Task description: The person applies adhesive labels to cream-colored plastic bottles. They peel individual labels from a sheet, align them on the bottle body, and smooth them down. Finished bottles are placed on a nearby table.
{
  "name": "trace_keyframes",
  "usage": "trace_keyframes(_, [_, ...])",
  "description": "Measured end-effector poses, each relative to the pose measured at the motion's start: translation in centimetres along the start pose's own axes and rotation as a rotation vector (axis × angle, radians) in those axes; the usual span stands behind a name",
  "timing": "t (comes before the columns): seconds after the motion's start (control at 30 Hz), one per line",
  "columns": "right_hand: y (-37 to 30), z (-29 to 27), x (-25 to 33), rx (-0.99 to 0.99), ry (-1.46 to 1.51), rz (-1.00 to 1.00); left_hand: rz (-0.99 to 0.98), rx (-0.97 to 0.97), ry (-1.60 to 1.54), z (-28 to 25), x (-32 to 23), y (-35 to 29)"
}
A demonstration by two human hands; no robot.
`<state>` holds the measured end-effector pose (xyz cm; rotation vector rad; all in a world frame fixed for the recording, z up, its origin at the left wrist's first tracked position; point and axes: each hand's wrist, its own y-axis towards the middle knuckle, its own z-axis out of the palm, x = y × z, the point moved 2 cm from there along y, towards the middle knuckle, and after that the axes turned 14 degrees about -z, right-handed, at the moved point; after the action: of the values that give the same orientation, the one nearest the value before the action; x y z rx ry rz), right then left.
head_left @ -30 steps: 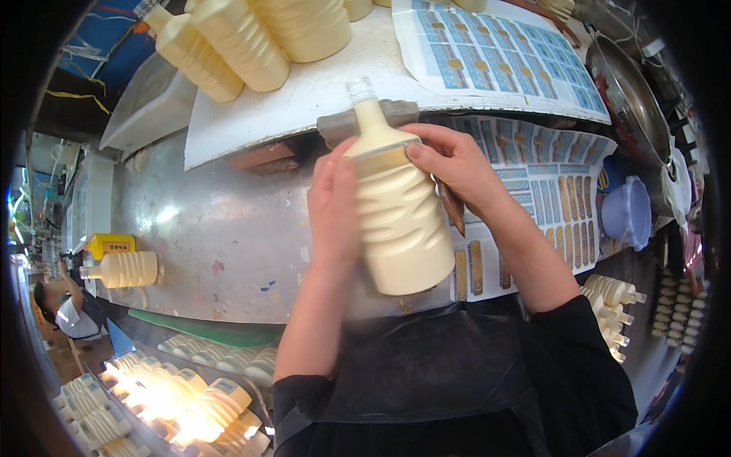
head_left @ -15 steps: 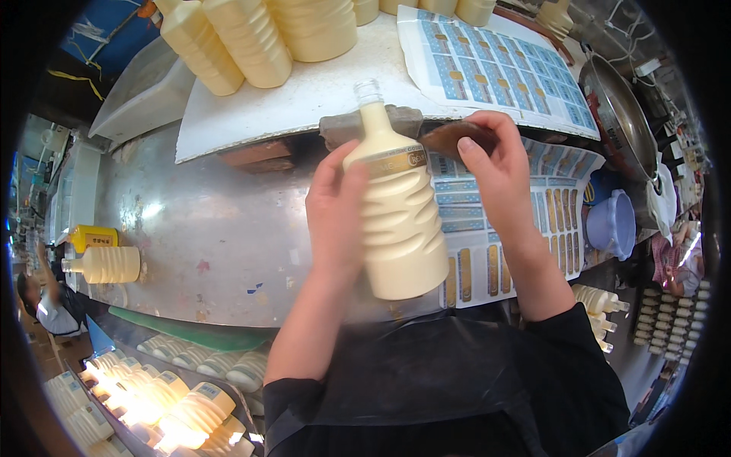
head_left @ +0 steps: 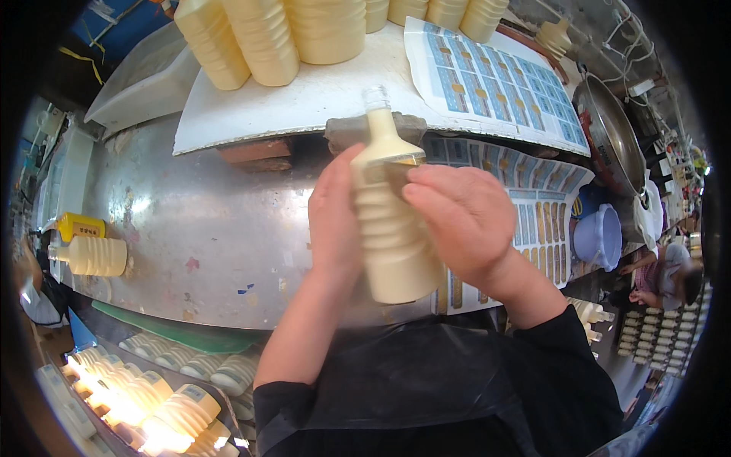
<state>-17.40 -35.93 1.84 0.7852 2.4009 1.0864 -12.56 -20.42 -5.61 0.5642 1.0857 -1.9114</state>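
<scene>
A cream-coloured bottle (head_left: 400, 270) with a ribbed body and a clear threaded neck leans back, its shoulder near a grey block (head_left: 346, 135). My left hand (head_left: 333, 217) is wrapped along the bottle's left side, steadying it. Between the fingers and thumb of my right hand (head_left: 468, 221) is a thin flat brown piece (head_left: 396, 177), blurred by motion. It presses on the bottle's upper front, over the gold and silver label band (head_left: 415, 161), most of which is hidden by the piece and my fingers.
Sheets of blue labels (head_left: 487, 76) lie on the raised white board (head_left: 320, 87), where several cream bottles (head_left: 263, 38) stand. More label sheets (head_left: 552, 221) lie on the metal table (head_left: 205, 221). A lilac bucket (head_left: 599, 236) and metal pan (head_left: 617, 137) stand right; another bottle (head_left: 97, 257) lies left.
My right hand has swung left from beside the bottle, bringing the brown piece onto the label band. My left hand still holds the bottle. The whole view has shifted slightly.
</scene>
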Motion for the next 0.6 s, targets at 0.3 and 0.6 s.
trace_keyframes(0.3, [2.6,0.1,2.0,0.153,-0.003,-0.034,-0.051,0.158,-0.254,0.8,0.2,-0.8])
trace_keyframes(0.6, [3.1,0.7,1.5,0.082,0.075,-0.042,-0.062,0.191,-0.318,0.6,0.7,-0.7])
